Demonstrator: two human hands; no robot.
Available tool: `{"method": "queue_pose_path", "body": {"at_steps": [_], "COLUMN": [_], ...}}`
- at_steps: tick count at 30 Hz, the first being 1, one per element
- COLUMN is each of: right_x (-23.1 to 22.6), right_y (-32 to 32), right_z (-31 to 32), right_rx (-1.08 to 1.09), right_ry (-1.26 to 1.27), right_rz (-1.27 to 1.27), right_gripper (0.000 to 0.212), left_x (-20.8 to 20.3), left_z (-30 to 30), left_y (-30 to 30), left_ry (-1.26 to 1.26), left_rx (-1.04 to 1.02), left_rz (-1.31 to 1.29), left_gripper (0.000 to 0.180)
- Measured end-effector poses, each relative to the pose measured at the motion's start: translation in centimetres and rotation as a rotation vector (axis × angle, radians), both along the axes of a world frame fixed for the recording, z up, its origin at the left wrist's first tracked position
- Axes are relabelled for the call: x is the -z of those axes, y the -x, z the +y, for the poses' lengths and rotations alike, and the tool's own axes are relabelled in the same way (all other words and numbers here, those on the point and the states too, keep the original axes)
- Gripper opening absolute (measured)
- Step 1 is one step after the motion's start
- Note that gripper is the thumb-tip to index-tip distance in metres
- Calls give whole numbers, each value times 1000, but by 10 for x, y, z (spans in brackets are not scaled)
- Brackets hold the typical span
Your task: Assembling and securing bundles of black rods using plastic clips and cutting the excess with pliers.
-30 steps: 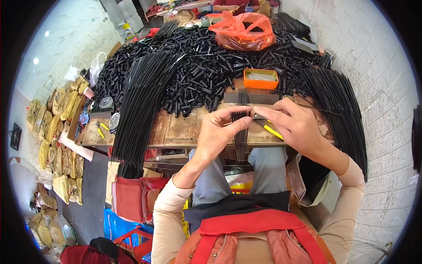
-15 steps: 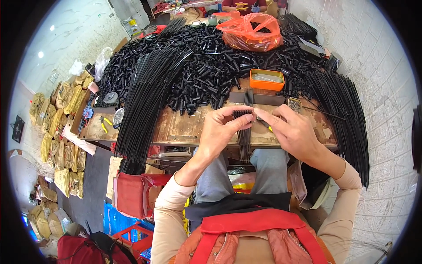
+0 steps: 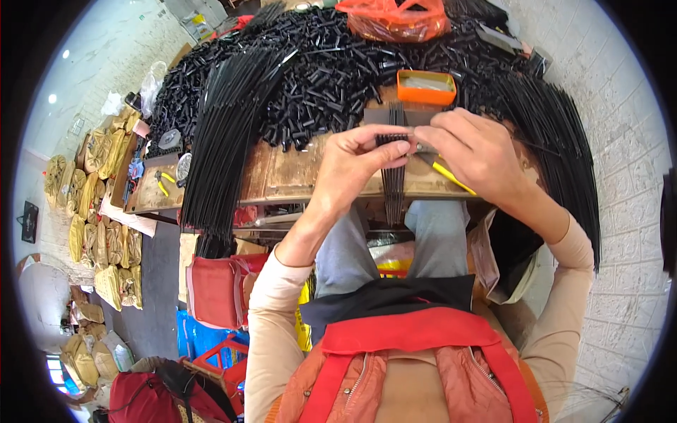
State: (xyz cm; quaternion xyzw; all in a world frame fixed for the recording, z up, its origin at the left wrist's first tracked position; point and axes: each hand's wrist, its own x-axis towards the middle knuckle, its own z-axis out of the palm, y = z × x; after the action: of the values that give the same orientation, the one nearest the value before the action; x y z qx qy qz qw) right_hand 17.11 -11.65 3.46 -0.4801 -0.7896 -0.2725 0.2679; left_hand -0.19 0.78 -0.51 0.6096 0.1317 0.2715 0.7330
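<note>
Between thumb and forefinger of the left hand [image 3: 358, 163], thin black rods [image 3: 393, 189] are pinched; just to its right, the right hand [image 3: 476, 149] has curled fingers, its grip impossible to tell. Beyond both hands sits an orange box [image 3: 424, 96].

We've got a worn wooden desk [image 3: 282, 169], whitish brick-patterned wall [image 3: 627, 176] past its right edge, dark floor [image 3: 155, 271] off its left, pale left-hand wall [image 3: 99, 60] with light spots [image 3: 65, 54].
</note>
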Motion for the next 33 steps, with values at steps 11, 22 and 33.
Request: {"method": "queue_pose_path", "body": {"at_steps": [11,22,33], "right_x": [6,2,-2], "right_y": [-7,-6,-1], "right_z": [-16,-2,6], "right_rx": [106,6,-102], "right_ry": [11,-16,186], "right_rz": [41,-25,203], "right_gripper": [37,40,40], "left_x": [7,7,10], "left_z": [3,8,5], "left_y": [4,15,11], "left_ry": [3,48,-65], "left_rx": [0,-29,17], "left_rz": [-33,-48,40], "left_gripper": [23,25,32]}}
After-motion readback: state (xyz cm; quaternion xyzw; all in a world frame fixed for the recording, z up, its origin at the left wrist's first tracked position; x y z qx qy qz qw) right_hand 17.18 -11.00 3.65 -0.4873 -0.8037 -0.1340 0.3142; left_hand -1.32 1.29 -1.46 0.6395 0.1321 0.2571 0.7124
